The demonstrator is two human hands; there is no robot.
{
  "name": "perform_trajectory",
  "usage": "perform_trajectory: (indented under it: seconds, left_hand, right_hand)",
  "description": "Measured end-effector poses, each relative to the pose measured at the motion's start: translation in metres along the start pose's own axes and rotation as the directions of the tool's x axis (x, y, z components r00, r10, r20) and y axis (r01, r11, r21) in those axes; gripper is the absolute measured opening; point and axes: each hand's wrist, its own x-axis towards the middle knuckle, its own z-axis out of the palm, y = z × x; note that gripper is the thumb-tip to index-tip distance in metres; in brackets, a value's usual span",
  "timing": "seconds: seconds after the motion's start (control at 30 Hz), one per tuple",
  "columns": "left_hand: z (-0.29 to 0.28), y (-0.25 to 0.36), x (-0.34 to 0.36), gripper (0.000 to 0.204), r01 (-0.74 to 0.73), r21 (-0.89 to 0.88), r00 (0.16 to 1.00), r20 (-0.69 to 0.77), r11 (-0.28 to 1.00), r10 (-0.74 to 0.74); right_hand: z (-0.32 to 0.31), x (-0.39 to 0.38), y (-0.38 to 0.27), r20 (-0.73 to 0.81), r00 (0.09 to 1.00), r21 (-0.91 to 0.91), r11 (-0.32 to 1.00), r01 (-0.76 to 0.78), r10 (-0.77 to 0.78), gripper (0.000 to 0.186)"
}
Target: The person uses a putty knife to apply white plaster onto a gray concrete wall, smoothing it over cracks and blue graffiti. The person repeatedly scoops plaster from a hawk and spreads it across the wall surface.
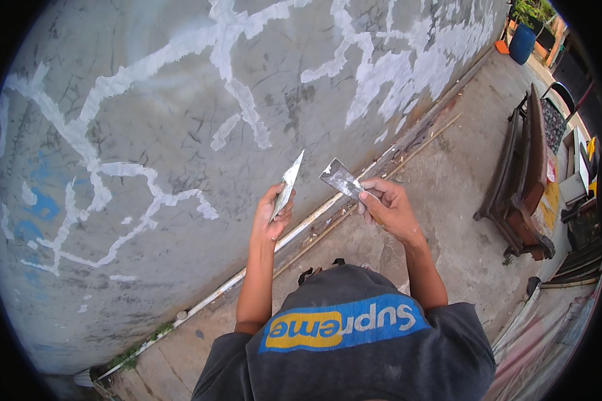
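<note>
My left hand (271, 215) is closed round a thin flat plate (289, 182) smeared with white putty; it is seen at a steep slant, so its full shape does not show. To the right, my right hand (393, 208) grips a putty knife (339, 177), its metal blade pointing up and left with white putty near one corner. The two tools are apart, in front of a grey wall (180, 127). White putty bands (124, 80) run over the wall in branching lines, and larger white patches (394, 73) lie toward the upper right.
A white pipe (227, 286) runs along the wall's foot, with a thin pole (421, 144) beside it on the concrete floor (448, 180). At the right stands a dark wooden bench (532, 154). A blue barrel (522, 44) is at the far upper right.
</note>
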Motion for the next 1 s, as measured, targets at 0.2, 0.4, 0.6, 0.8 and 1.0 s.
perform_trajectory:
  seconds: [0.2, 0.4, 0.6, 0.8, 1.0]
  left_hand:
    - [0.022, -0.017, -0.009, 0.027, -0.077, 0.032, 0.995, -0.058, 0.997, 0.078]
    - [0.022, -0.036, -0.014, 0.045, -0.252, 0.341, 0.949, -0.095, 0.906, 0.299]
    - [0.032, -0.066, -0.002, 0.054, -0.338, 0.305, 0.917, -0.105, 0.890, 0.384]
    - [0.060, -0.085, -0.010, 0.055, -0.382, 0.276, 0.885, -0.166, 0.882, 0.436]
    - [0.038, -0.100, -0.044, 0.058, -0.426, 0.156, 0.869, -0.203, 0.891, 0.451]
  right_hand:
    - [-0.014, -0.006, 0.026, 0.003, 0.997, -0.006, 0.997, -0.078, 0.078, 0.020]
    - [-0.031, -0.016, 0.053, -0.111, 0.986, 0.116, 0.987, -0.113, 0.126, 0.032]
    - [-0.077, -0.027, 0.052, -0.150, 0.976, 0.169, 0.977, -0.130, 0.156, 0.035]
    - [-0.117, -0.025, 0.050, -0.098, 0.981, 0.060, 0.985, -0.159, 0.165, 0.037]
    - [-0.111, 0.014, 0.036, 0.062, 0.990, 0.128, 0.983, -0.131, 0.124, 0.044]
